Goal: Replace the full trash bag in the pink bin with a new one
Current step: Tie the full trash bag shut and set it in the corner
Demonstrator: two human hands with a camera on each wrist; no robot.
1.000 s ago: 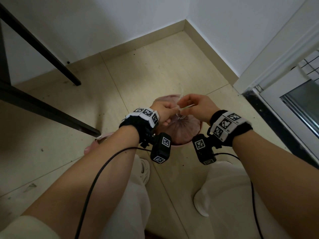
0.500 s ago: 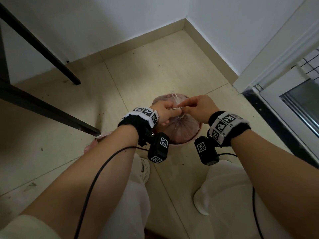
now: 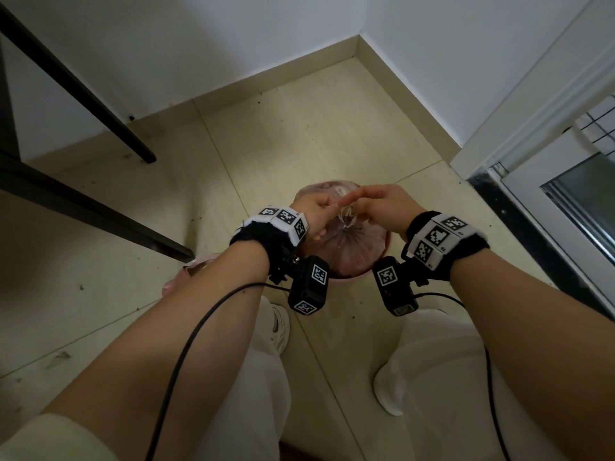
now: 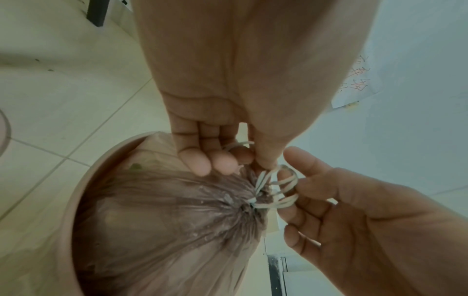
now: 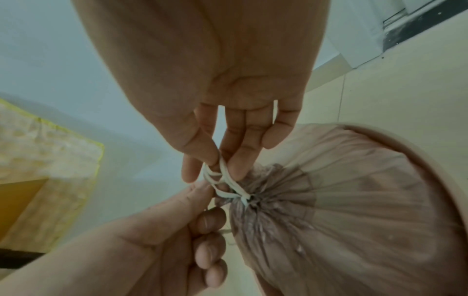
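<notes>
corner of a room in a home or small office, seen from above; pale tiled floor (image 3: 299, 134) with grout lines and scattered dirt specks; beige skirting board (image 3: 266, 78) under plain white walls (image 3: 199, 38); black metal legs of a desk (image 3: 83, 207) at left; white-framed sliding glass door (image 3: 565, 181) on a dark track at right; small pink bin (image 3: 346, 277) standing on the floor.

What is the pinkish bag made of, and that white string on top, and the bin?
Trash bag: looks like thin see-through plastic film; it gathers into fine pleats and shines.
Drawstring: probably flat white plastic ribbon, looped round the right hand's fingers.
Pink bin: seems hard matte plastic, with a smooth stiff rim.
</notes>
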